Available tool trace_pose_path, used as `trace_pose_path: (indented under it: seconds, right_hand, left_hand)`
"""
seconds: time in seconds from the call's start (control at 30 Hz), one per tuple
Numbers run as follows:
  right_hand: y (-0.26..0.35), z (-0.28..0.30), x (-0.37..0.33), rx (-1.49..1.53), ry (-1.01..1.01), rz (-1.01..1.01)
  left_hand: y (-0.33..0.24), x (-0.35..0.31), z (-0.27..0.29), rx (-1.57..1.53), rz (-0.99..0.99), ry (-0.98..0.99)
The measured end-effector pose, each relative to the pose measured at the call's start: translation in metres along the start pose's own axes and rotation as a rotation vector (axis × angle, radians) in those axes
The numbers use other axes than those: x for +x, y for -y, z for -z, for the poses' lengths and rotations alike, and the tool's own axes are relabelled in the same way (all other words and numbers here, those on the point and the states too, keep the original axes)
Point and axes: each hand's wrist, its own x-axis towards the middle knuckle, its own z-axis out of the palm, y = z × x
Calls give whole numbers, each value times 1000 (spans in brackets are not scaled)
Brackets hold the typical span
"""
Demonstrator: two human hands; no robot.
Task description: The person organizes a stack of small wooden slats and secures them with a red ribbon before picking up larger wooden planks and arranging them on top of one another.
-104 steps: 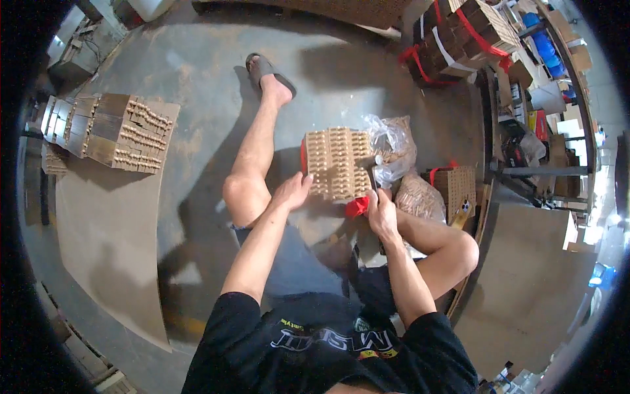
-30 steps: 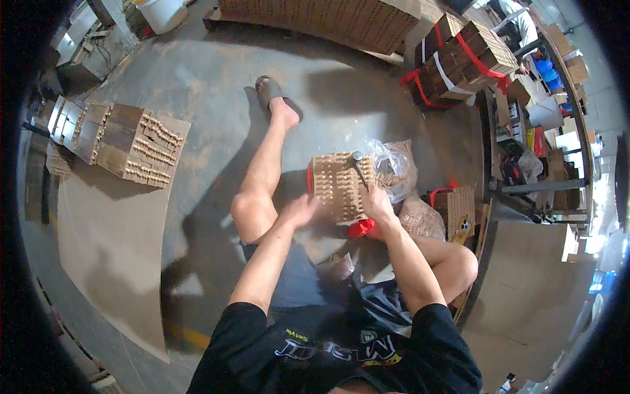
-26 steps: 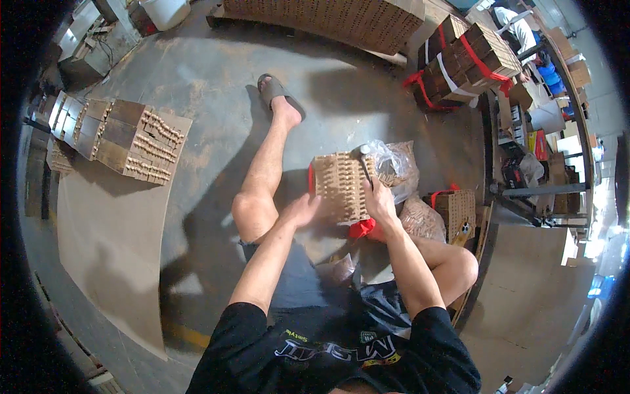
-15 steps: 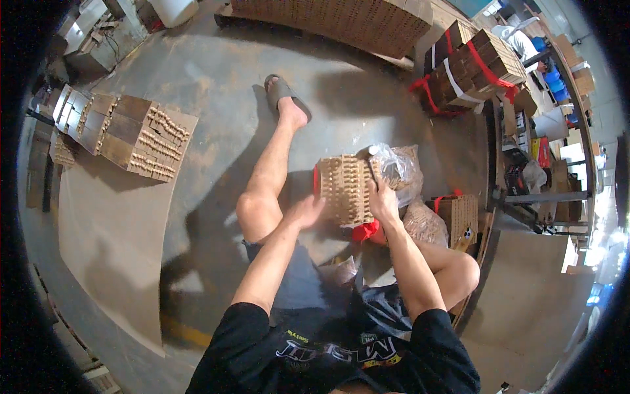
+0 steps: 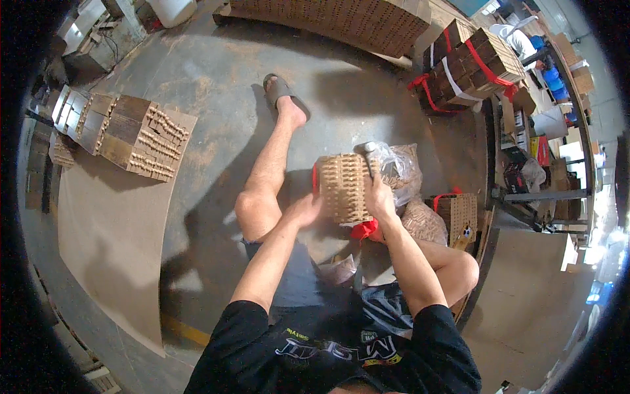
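In front of me, between my legs, stands a bundle of wooden blocks point(image 5: 344, 187) with rows of round pegs on top. A red strip shows along its left side. My right hand point(image 5: 378, 199) is at the bundle's right edge, closed around the dark handle of a hammer point(image 5: 369, 157) whose pale head points away from me. At the bundle's near left corner is my left hand point(image 5: 306, 210). Its fingers are blurred, and I cannot make out their grip. Red cloth or ribbon point(image 5: 365, 229) lies at the bundle's near side.
Clear plastic bags point(image 5: 401, 172) of wooden pieces stand right of the bundle. Another pegged block stack point(image 5: 459, 211) is by my right knee. Pegged blocks point(image 5: 144, 138) rest on a brown board point(image 5: 118, 243) at left. Strapped stacks point(image 5: 469, 69) and a shelf point(image 5: 548, 196) stand at right.
The hammer and my right hand have shifted slightly left. My left hand stays beside the bundle's near left corner.
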Motion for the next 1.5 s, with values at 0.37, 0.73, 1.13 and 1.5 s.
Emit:
trace_pose_path:
  seconds: [0.37, 0.73, 1.13, 1.5]
  right_hand:
    - [-16, -5, 14, -5, -52, 83]
    - [12, -3, 22, 40, 14, 61]
    - [7, 4, 15, 32, -8, 22]
    - [-73, 27, -75, 105, 38, 57]
  left_hand:
    - [-9, -5, 8, 12, 5, 86]
    - [-23, -17, 19, -21, -16, 55]
    - [-1, -2, 6, 37, 34, 36]
    - [25, 13, -16, 55, -23, -5]
